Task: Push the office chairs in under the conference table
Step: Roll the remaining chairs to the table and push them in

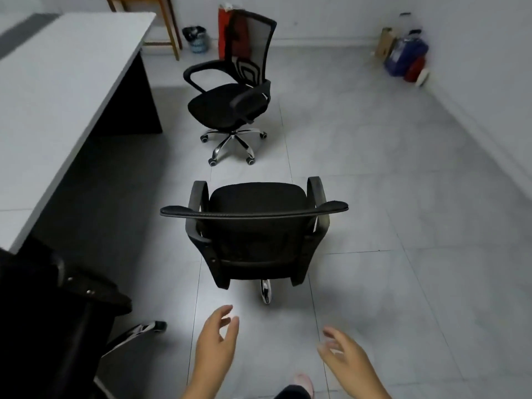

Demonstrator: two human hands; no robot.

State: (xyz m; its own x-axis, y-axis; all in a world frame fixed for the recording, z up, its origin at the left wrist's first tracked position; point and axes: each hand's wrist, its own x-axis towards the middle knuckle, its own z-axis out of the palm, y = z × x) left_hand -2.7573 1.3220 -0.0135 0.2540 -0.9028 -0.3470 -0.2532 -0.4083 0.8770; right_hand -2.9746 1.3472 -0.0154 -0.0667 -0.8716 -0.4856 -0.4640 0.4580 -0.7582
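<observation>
Room: grey tiled floor (388, 174), pale walls. White table (57, 90) stood at 10 o'clock. Near chair (253, 231) stood centre, on open floor, back toward the camera; far chair (233, 96) at 12 o'clock, clear of the table; a third chair (51, 312) at 8 o'clock. Bin (197, 38) and red bag (226, 33) by the far wall. Left hand (214, 344) and right hand (347, 358) hung open, empty, short of the near chair.
</observation>
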